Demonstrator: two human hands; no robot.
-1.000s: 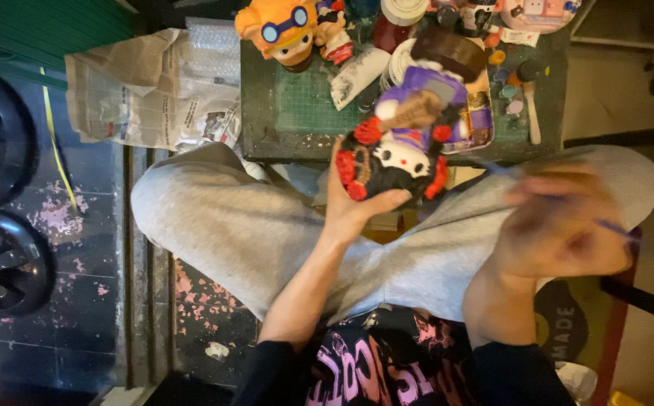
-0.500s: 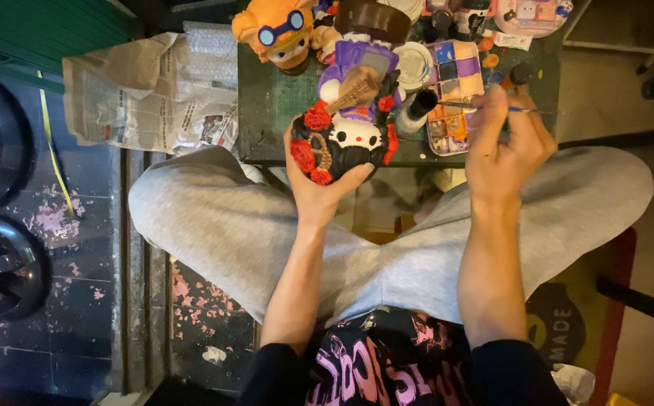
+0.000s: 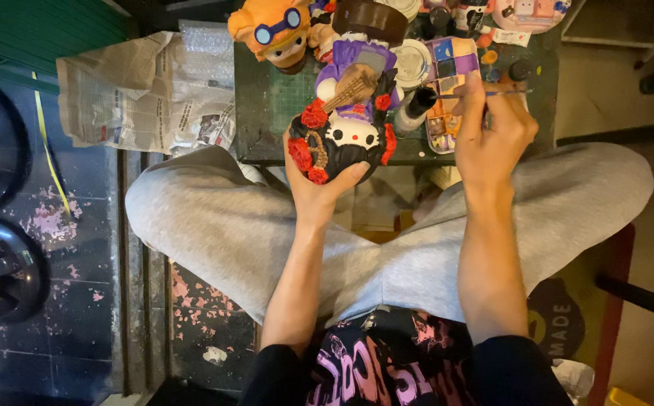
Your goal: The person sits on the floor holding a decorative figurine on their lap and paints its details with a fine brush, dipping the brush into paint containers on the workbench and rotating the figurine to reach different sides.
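— Holding anything in the left hand [image 3: 319, 180]?

— Yes, it cups a painted figurine [image 3: 345, 124] from below, fingers curled round its black base. The base has a white cat-like face and red roses on it; above the hand the figure goes purple, with a brown guitar-shaped piece across it and a dark brown hat on top.

— And where does the figurine sit?

— It is lifted just over the near edge of the green bench [image 3: 267, 105], tipped away from the person, straight beyond the left hand's fingertips.

— The right hand [image 3: 492, 131]?

— It is pinched round a thin paintbrush [image 3: 485, 93], which lies level across the top of the fingers, with its tip pointing left towards a paint palette [image 3: 447, 71]. The palette lies just beyond and left of that hand, its wells filled with purple, blue, orange and yellow.

— Anything between the two hands?

— A small dark-capped paint bottle [image 3: 413, 109] stands there, close to the figurine's right side, touching or nearly so; I can't tell which.

— Further out?

— An orange figure with blue goggles [image 3: 270, 30] sits well beyond the left hand. Crumpled newspaper [image 3: 142, 94] lies off to that hand's left. Grey trousers [image 3: 214, 218] spread beneath both forearms.
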